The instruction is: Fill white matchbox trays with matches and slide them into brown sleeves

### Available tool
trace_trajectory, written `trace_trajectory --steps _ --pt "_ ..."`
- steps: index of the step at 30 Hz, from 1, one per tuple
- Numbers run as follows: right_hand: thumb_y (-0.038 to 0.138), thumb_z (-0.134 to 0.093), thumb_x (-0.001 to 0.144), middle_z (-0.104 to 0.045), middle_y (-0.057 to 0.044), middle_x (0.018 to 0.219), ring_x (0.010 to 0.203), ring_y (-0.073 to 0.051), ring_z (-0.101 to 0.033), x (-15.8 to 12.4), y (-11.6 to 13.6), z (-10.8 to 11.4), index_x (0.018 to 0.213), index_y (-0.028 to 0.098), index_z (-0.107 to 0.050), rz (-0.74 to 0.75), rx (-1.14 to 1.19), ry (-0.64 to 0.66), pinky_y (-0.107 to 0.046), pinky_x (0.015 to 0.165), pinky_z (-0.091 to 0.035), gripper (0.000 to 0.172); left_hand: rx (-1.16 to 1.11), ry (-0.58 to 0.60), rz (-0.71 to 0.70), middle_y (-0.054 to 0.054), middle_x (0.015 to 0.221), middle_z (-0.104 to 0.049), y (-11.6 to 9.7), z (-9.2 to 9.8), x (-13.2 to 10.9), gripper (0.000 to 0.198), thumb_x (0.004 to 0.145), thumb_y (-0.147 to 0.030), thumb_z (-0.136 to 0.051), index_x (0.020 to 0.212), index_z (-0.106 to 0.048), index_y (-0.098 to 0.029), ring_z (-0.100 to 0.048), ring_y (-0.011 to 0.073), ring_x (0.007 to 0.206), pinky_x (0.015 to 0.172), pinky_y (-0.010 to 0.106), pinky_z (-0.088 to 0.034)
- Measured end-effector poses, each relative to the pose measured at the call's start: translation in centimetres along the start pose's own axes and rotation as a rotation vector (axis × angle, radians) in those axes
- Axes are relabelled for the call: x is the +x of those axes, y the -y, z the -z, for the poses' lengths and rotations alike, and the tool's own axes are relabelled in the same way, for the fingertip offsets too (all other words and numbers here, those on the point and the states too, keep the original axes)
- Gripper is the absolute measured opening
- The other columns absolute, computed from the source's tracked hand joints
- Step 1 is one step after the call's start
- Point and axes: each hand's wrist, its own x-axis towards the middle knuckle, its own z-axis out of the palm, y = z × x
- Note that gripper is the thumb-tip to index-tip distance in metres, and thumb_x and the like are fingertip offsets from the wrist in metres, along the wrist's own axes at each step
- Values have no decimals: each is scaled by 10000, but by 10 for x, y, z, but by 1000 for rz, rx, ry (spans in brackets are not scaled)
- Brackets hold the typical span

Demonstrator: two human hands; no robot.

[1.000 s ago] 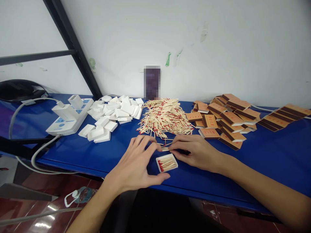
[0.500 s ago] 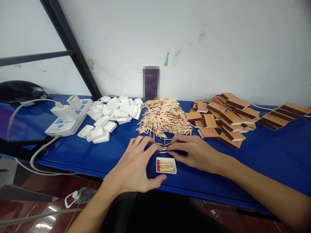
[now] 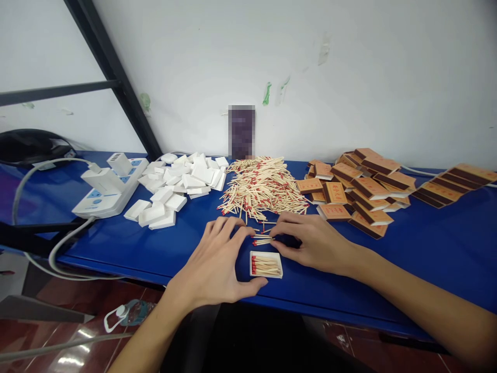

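Smooth blue tabletop (image 3: 427,248). Left hand (image 3: 215,264): fingers spread, unclenched. Right hand (image 3: 312,241): fingers pinching. White rectangular cardboard tray (image 3: 267,254): between the hands. Slim red-headed wooden matchsticks (image 3: 263,242): some in tray, a few gripped (by plain ends) just beyond it.

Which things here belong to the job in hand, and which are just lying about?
Likely in the job:
loose matches
match pile
front tray
white trays
matchboxes

Likely just lying about:
power strip
chargers
bottle on the floor
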Motion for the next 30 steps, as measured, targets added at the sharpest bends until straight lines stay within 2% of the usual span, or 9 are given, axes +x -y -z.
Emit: trace_trajectory --steps 4,13,22,30 --pt "271 -614 885 -637 -19 805 633 -123 -562 1 1 1 834 189 -655 -34 -23 -12 -252 556 -397 106 11 -21 1 92 1262 -518 1 -1 0 596 713 -514 -763 1196 -568 -224 -459 318 1160 976 496 -402" --pt "234 -569 922 -646 -27 820 633 -112 -572 0 0 -1 859 182 -687 -10 42 21 -235 556 -407 143 15 -15 1 99 1279 -503 0 -1 0 583 709 -507 -769 1171 -579 -207 -441 316 1189 996 498 -398" --pt "256 -562 944 -658 -33 813 667 -127 -598 -1 -1 -6 886 191 -697 22 25 -21 -239 586 -439 161 5 -23 -8 109 1300 -497 1 -2 -1 627 723 -517 -761 1241 -567 -221 -432 335 1211 1010 521 -403" --pt "212 -552 905 -644 -24 782 648 -143 -577 2 -7 0 924 190 -670 -52 -107 -107 -259 563 -407 122 5 -9 -16 99 1306 -494 1 -1 -1 545 734 -508 -759 1180 -600 -237 -423 340 1229 1025 535 -398"
